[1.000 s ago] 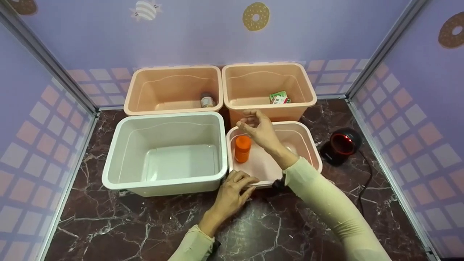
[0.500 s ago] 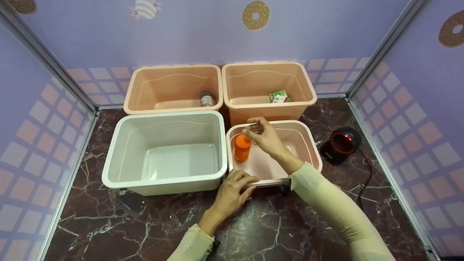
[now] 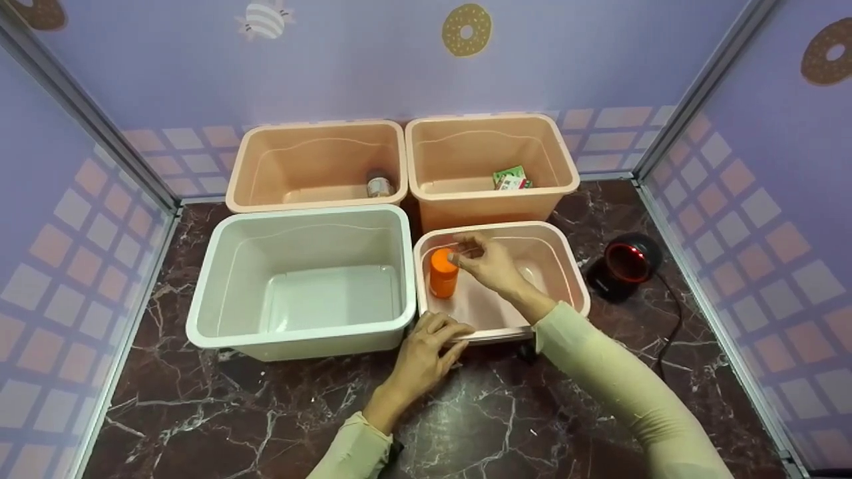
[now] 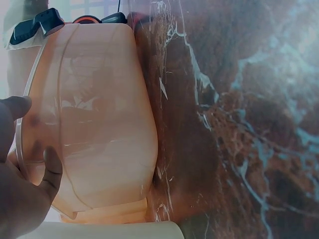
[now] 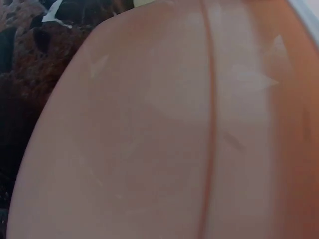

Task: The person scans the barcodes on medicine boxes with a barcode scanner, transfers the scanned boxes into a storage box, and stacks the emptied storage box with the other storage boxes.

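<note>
An orange bottle with an orange cap stands upright in the pale pink bin, near its left wall. My right hand reaches over this bin, fingers bent and apart. Its thumb overlaps the cap's right edge; whether it touches cannot be told. At the bin's front rim my left hand grips the edge. The left wrist view shows the left thumb against the outer wall of the pink bin, the other fingers over the rim. Only the pink bin's wall fills the right wrist view, without the hand.
A large white bin stands to the left. Behind are two peach bins: the left one holds a small dark-capped jar, the right one some small green and white packs. A black corded device glows red at right.
My right hand has moved down and slightly nearer, from above the pink bin's back rim to beside the bottle's cap. The left hand and the bottle have stayed in place.
</note>
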A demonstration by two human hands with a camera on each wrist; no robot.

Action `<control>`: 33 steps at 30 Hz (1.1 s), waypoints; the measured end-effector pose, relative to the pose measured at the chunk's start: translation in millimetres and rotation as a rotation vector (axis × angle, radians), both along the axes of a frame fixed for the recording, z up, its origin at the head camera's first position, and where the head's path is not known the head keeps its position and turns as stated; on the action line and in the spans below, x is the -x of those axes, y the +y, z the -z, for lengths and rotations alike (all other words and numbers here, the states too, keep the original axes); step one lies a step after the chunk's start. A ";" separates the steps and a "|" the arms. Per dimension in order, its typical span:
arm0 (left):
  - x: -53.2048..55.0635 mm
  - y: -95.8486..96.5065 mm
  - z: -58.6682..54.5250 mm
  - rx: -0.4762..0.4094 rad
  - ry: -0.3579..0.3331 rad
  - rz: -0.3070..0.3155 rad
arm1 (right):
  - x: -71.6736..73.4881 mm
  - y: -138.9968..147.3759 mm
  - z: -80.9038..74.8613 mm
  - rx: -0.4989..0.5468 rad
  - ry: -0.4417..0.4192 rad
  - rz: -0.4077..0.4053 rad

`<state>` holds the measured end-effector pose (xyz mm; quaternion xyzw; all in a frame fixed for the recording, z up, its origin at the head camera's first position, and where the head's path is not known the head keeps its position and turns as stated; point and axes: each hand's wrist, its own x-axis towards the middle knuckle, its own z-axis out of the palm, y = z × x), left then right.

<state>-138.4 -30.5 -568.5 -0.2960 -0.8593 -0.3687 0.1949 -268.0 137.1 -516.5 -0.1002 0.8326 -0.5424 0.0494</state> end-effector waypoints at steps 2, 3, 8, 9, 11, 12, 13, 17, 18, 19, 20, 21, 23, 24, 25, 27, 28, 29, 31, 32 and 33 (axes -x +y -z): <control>0.0 -0.1 0.4 -0.002 0.008 0.003 | -0.8 -0.2 0.6 -0.029 -0.005 -0.006; -0.2 -0.2 0.4 -0.001 0.005 0.003 | -1.0 -0.4 0.6 -0.043 -0.011 -0.008; -0.9 0.1 0.6 -0.006 0.001 0.003 | -2.0 -1.0 1.2 -0.121 -0.006 -0.041; -0.9 0.2 0.4 -0.010 0.005 0.004 | -1.9 -1.0 1.9 -0.134 -0.002 -0.051; -0.7 0.4 0.3 -0.020 0.022 0.007 | -1.6 -0.9 3.2 -0.158 0.006 -0.071; -0.4 0.4 0.3 -0.023 0.025 0.009 | -1.7 -0.9 3.6 -0.166 0.011 -0.082; -0.2 0.4 0.0 -0.022 0.025 0.008 | -1.5 -0.9 4.1 -0.170 0.015 -0.091; 0.4 0.3 0.4 -0.026 0.028 0.012 | -1.4 -1.2 5.9 -0.185 0.032 -0.113; 0.6 0.2 0.7 -0.025 0.025 0.012 | -1.5 -1.3 6.1 -0.190 0.034 -0.116; 0.6 0.2 0.9 -0.025 0.024 0.012 | -1.3 -1.3 6.7 -0.199 0.041 -0.118; 0.7 0.1 1.3 -0.027 0.024 0.013 | -1.3 -1.4 6.8 -0.211 0.047 -0.120; 0.8 0.1 1.6 -0.028 0.025 0.011 | -1.0 -1.6 7.3 -0.225 0.055 -0.123; 0.8 0.1 1.5 -0.025 0.024 0.008 | -0.9 -1.8 7.4 -0.251 0.069 -0.124; 0.8 0.1 1.3 -0.025 0.024 0.005 | -0.9 -2.0 7.2 -0.264 0.076 -0.125; 0.9 0.1 1.3 -0.023 0.026 0.002 | -0.9 -2.1 7.2 -0.275 0.083 -0.126; 1.0 0.1 0.9 -0.018 0.028 -0.002 | -0.8 -2.2 7.1 -0.284 0.087 -0.124; 0.9 0.1 0.6 -0.016 0.029 -0.003 | -1.1 -2.1 7.0 -0.283 0.081 -0.122; 1.0 0.1 0.3 -0.012 0.032 -0.005 | -1.0 -2.1 7.3 -0.276 0.073 -0.121; 0.8 0.2 0.2 -0.009 0.034 -0.006 | -1.0 -2.2 8.2 -0.262 0.053 -0.117; 0.6 0.2 0.0 -0.009 0.032 -0.005 | -0.8 -2.2 8.9 -0.254 0.040 -0.114; 0.5 0.3 0.3 -0.009 0.033 -0.004 | -0.8 -2.3 9.4 -0.244 0.027 -0.112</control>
